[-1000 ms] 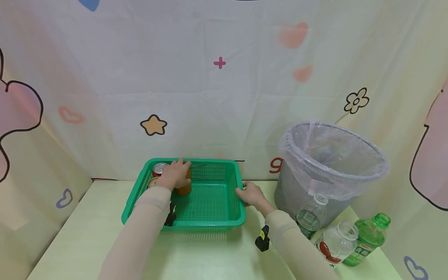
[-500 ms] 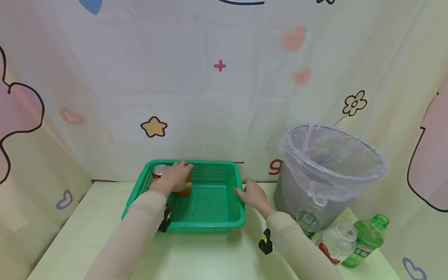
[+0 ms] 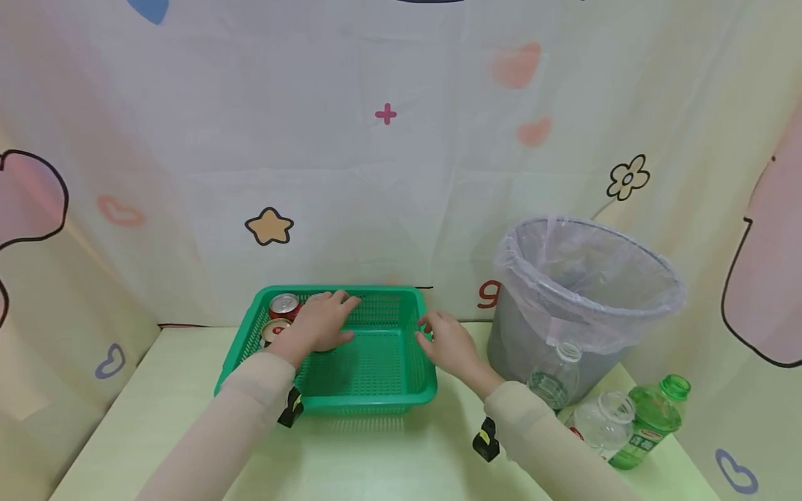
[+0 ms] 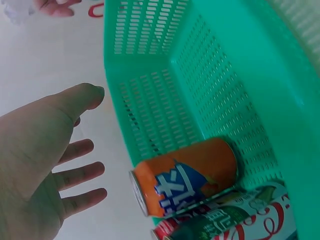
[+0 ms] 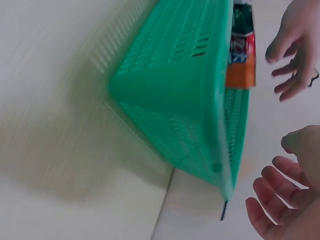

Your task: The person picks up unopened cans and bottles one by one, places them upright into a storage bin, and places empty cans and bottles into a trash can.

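In grn bskt [image 3: 351, 401], orange can [image 4: 212, 162] w/ Chinese txt [image 4: 179, 186], L hand [image 3: 322, 324] above, R hand [image 3: 454, 344] beside, fingers [image 4: 82, 175] apart

Orange can [image 4: 186, 176] mostly behind left hand [image 3: 322, 323] in head view

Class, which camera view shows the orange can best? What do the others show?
The left wrist view: there the orange can shows its printed side and one end clearly. In the head view, the left hand hides most of it. The right wrist view shows only part of it beyond the rim of the green basket.
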Action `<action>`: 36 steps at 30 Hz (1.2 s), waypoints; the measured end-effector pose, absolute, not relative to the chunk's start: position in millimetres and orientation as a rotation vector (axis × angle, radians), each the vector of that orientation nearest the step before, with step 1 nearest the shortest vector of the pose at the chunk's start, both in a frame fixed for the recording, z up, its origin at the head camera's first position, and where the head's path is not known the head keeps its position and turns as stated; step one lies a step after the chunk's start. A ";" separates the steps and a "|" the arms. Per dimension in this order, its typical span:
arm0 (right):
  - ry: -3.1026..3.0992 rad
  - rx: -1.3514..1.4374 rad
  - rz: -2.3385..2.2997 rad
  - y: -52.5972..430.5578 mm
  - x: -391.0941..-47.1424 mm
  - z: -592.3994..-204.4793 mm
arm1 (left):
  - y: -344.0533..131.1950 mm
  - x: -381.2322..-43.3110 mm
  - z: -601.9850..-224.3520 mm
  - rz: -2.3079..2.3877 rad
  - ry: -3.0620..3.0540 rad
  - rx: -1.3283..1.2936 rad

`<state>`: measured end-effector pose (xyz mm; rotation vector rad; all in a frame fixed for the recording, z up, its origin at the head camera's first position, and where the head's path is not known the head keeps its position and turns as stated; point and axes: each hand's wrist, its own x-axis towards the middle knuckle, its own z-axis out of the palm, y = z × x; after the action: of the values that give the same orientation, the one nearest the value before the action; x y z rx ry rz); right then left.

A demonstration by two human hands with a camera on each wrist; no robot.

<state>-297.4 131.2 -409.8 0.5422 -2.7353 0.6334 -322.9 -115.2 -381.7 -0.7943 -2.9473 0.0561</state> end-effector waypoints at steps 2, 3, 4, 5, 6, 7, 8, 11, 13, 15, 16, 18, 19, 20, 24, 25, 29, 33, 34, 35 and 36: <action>-2.707 0.580 0.630 130.0 -292.3 -404.7 | -112.2 -319.7 -380.0 0.068 -2.920 -0.813; -2.696 0.594 0.627 129.5 -289.6 -402.0 | -110.6 -318.1 -379.3 0.064 -2.910 -0.823; -2.686 0.611 0.629 129.2 -287.0 -399.3 | -108.8 -316.5 -378.5 0.058 -2.904 -0.829; -2.678 0.627 0.635 129.0 -284.2 -396.6 | -106.9 -315.0 -378.1 0.054 -2.892 -0.836; -2.673 0.642 0.639 129.0 -281.7 -394.2 | -104.8 -313.5 -377.6 0.044 -2.886 -0.840; -2.668 0.658 0.645 129.2 -279.2 -391.8 | -102.6 -311.9 -377.2 0.039 -2.876 -0.842; -2.662 0.675 0.648 129.6 -276.6 -389.6 | -100.3 -310.4 -377.0 0.035 -2.865 -0.845; -2.635 0.731 0.649 132.0 -267.8 -383.9 | -93.1 -306.1 -377.4 0.022 -2.826 -0.852; -2.612 0.772 0.631 134.8 -261.4 -381.1 | -88.4 -303.3 -378.4 0.002 -2.787 -0.868; -2.586 0.806 0.610 138.1 -255.1 -378.8 | -83.7 -301.2 -379.9 -0.045 -2.738 -0.896; -2.575 0.819 0.598 140.0 -252.2 -377.9 | -81.3 -300.5 -380.6 -0.070 -2.711 -0.910; -2.555 0.842 0.592 144.1 -246.8 -375.9 | -76.1 -299.9 -381.9 -0.115 -2.662 -0.932; -2.548 0.848 0.593 146.3 -244.3 -374.9 | -73.2 -299.9 -382.2 -0.134 -2.644 -0.941; -2.541 0.858 0.596 148.7 -241.8 -374.0 | -70.4 -300.0 -382.2 -0.153 -2.630 -0.948; -2.532 0.876 0.605 159.3 -230.5 -370.3 | -56.7 -300.4 -379.2 -0.198 -2.623 -0.964; -2.524 0.880 0.603 162.2 -227.7 -369.7 | -52.9 -300.1 -377.3 -0.206 -2.620 -0.971; -2.474 0.889 0.579 174.2 -216.0 -367.7 | -34.2 -299.1 -367.1 -0.237 -2.609 -0.992; -2.417 0.903 0.572 186.0 -204.2 -369.6 | -12.0 -298.8 -358.8 -0.322 -2.576 -1.008; -2.409 0.909 0.569 189.0 -201.2 -370.7 | -6.4 -298.8 -357.9 -0.348 -2.564 -1.010; -2.396 0.917 0.569 192.1 -198.2 -372.4 | -1.2 -298.8 -357.0 -0.379 -2.554 -1.014; -2.381 0.922 0.564 195.4 -195.0 -373.8 | 3.9 -298.6 -356.0 -0.394 -2.549 -1.013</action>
<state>-195.0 195.4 -373.8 0.9216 -2.3815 0.5640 -298.6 3.9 -356.0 -1.0135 -2.5486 -0.3941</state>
